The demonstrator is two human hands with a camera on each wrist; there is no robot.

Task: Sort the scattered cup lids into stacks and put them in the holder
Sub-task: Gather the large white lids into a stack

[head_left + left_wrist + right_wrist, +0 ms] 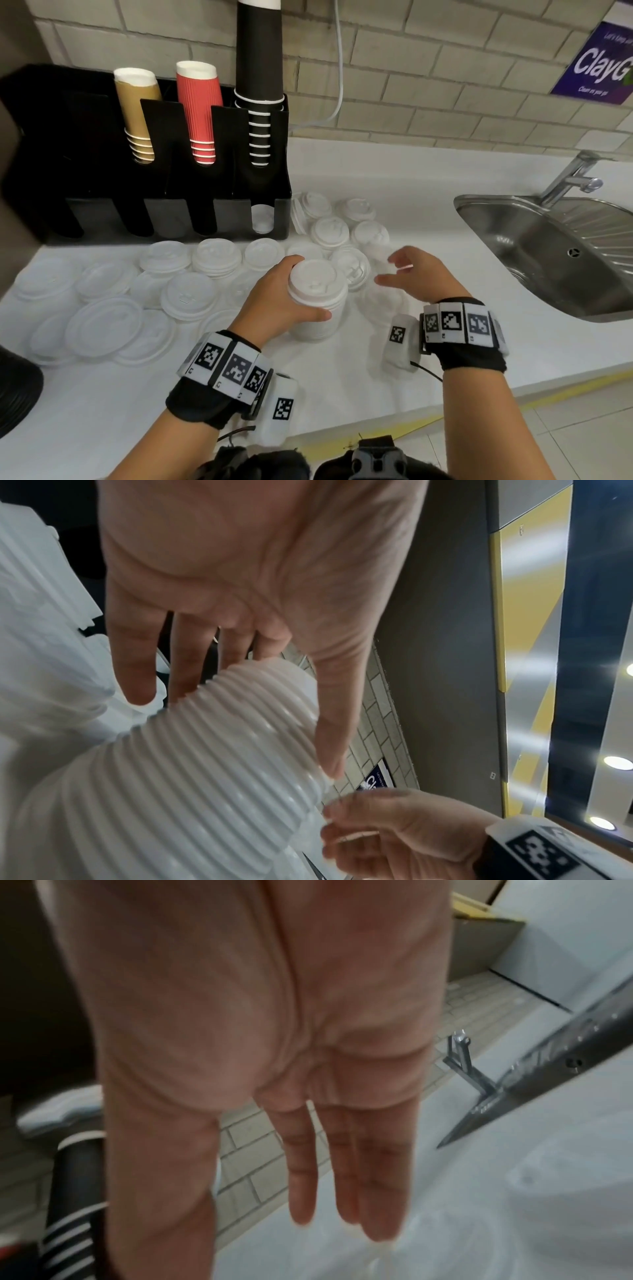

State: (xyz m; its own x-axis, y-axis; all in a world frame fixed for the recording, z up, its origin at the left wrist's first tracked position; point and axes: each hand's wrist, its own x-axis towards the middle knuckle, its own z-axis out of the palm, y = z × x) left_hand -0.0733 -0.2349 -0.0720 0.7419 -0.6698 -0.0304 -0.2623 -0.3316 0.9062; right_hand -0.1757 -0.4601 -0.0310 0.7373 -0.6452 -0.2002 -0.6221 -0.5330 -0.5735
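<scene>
A tall stack of white lids (317, 298) stands on the white counter (359, 383) at the centre. My left hand (305, 289) grips it, fingers behind and thumb in front; the left wrist view shows the ribbed stack (205, 764) in that grip. Just right of the stack my right hand (387, 270) hovers open over loose lids, holding nothing, its fingers (373, 1191) straight. Several wide lids (102, 325) lie scattered at the left, and smaller domed lids (330, 231) at the back right. The black holder (102, 164) stands at the back left, with a few lids (262, 217) in its rightmost lower slot.
Brown cups (137, 113), red cups (202, 109) and black cups (258, 68) fill the holder's upper slots. A steel sink (548, 260) with a tap (575, 174) is at the right. A dark stack (17, 390) sits at the near left edge.
</scene>
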